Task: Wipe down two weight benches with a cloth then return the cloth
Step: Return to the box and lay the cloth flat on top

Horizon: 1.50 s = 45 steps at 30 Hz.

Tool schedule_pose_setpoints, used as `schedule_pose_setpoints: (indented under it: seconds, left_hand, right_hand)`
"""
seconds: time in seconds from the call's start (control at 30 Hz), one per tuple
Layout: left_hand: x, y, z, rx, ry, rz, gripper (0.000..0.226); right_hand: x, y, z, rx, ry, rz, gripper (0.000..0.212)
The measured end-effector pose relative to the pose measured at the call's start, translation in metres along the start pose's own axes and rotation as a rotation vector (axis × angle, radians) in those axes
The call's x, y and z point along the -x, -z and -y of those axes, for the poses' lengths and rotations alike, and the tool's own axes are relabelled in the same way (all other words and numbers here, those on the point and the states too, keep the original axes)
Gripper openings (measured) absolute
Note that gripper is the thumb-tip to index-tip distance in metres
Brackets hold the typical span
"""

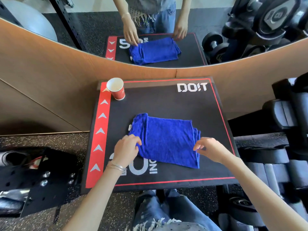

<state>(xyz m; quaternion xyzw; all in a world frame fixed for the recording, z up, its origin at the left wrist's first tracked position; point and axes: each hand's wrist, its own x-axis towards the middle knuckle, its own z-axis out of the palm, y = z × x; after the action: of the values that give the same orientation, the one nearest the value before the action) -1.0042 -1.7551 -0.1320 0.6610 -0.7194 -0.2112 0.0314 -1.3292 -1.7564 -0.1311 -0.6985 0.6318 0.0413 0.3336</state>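
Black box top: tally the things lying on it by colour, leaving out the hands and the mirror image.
Blue cloth: 1
Red paper cup: 1
Total: 2

1. Cloth [166,140] at centre of plyo box [166,104] top.
2. Paper cup [116,88] on far left corner.
3. Left hand [126,149] on cloth's near left edge; right hand [211,150] at near right edge.
4. Dumbbells [283,114] right of box.
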Motion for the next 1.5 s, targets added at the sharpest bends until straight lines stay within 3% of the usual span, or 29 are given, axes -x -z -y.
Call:
schedule_pose_setpoints:
  seconds: [0.07,0.17,0.3,0.47,0.57,0.77,0.93,1.1,1.23,1.33,1.5]
  left_hand:
    - [-0.007,0.003,0.002,0.004,0.082,-0.102,0.027]
    - [-0.015,0.005,0.003,-0.038,0.202,-0.028,0.037]
    - [-0.018,0.002,0.005,-0.011,0.269,0.007,0.022]
    - [-0.019,0.000,0.012,0.044,0.336,0.031,0.018]
    - [-0.019,-0.001,0.016,0.208,0.342,0.012,0.009]
    - [-0.019,0.007,0.035,0.276,0.393,0.069,0.028]
    - [-0.014,0.008,0.039,0.137,0.362,0.192,0.022]
    - [-0.016,0.006,0.026,0.166,0.190,-0.051,0.008]
    - [-0.034,0.004,0.005,0.097,0.022,-0.149,0.018]
    - [-0.062,-0.003,-0.018,0.018,-0.050,-0.109,0.031]
    - [-0.098,-0.022,-0.054,-0.206,-0.117,0.012,0.033]
  right_hand:
    - [-0.003,-0.001,0.010,-0.036,-0.070,-0.061,0.009]
    - [-0.010,-0.004,0.027,-0.025,-0.153,-0.127,0.014]
    - [-0.025,-0.001,0.034,-0.034,-0.411,-0.225,0.018]
    - [-0.028,-0.012,0.030,-0.114,-0.459,-0.200,0.029]
    - [-0.026,-0.019,0.028,-0.153,-0.502,-0.183,0.031]
    - [-0.019,-0.022,0.023,-0.146,-0.544,-0.176,0.015]
    - [-0.014,-0.022,0.024,-0.147,-0.534,-0.202,0.013]
    - [-0.012,-0.031,0.027,-0.190,-0.476,-0.225,0.014]
    - [-0.016,-0.027,0.027,-0.263,-0.474,-0.223,0.024]
    - [-0.017,-0.026,0.030,-0.285,-0.490,-0.145,0.012]
    - [-0.010,-0.025,0.027,-0.344,-0.556,-0.171,0.012]
